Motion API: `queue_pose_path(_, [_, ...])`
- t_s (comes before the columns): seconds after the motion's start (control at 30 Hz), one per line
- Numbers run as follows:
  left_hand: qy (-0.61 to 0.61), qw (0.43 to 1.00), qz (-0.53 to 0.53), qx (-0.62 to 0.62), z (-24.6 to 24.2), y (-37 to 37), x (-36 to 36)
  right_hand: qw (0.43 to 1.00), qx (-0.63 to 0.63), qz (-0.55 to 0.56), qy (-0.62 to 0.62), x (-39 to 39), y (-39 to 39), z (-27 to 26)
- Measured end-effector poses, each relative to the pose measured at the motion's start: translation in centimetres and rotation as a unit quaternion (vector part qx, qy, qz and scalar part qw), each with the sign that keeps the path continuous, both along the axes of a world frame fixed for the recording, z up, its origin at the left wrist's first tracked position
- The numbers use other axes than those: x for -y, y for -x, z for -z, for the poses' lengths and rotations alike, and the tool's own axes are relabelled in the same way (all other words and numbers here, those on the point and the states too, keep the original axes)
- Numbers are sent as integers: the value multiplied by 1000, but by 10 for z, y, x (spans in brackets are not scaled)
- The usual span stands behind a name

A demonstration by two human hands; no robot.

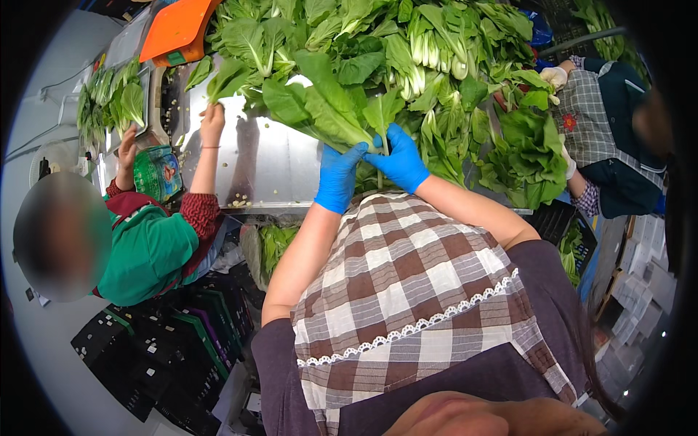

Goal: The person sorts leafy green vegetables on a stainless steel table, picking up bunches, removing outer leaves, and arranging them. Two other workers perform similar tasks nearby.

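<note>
In a blue glove, my left hand [339, 177] grips the pale base of a head of leafy greens [332, 111]. Its broad leaves fan out away from me over the metal table [278, 158]. My right hand [402, 161], gloved in blue too, pinches the stalk of a single leaf [381, 111] close beside that base. Both hands nearly meet in front of my checked apron [403, 261]. Whether the single leaf is still joined to the head is hidden by my fingers. Just beyond lies a large heap of pak choi [441, 49].
An orange scale [177, 27] stands at the far left, near a tray of bundled greens [112, 101]. One co-worker [147, 245] at left holds a leaf; another [600, 131] at right handles greens. Black crates [158, 354] stand below left. Leaf scraps dot the table.
</note>
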State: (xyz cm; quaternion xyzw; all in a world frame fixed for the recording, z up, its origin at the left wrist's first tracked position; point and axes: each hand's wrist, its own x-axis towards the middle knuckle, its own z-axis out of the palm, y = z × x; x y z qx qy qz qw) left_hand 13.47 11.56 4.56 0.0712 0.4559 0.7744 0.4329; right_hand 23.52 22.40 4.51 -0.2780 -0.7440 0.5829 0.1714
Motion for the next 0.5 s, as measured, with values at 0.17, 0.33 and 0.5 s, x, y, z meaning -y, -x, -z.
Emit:
queue_pose_path(0.17, [-23,999,-16,36,0,6,2,992,-85,19,86,7,4,0])
queue_pose_path(0.33, [-71,992,-25,106,-4,5,5,983,-49,-30,176,0,2,11])
queue_pose_path(0.5, [-74,991,-26,110,3,7,7,964,-68,-25,257,1,2,-2])
